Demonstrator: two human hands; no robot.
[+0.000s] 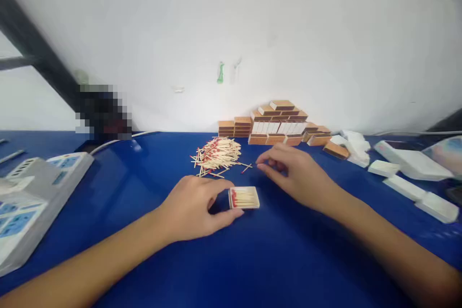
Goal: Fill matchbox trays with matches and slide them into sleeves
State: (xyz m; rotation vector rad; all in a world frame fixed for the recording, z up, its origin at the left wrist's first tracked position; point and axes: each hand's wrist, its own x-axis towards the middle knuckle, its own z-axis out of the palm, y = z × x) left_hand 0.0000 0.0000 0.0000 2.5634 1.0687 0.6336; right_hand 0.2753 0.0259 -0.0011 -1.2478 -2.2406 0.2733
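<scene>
A small open matchbox tray (244,198) with red-tipped matches inside lies on the blue table (231,260). My left hand (193,209) rests beside it, thumb and fingers closed on the tray's left end. My right hand (294,173) hovers just behind and to the right, fingertips pinched together near a loose match (246,169); whether they hold anything I cannot make out. A heap of loose matches (215,156) lies behind the tray.
Stacked brown matchboxes (277,125) stand against the white wall. White box sleeves (404,178) are scattered at the right. Grey power strips (25,202) lie at the left edge with a cable behind them.
</scene>
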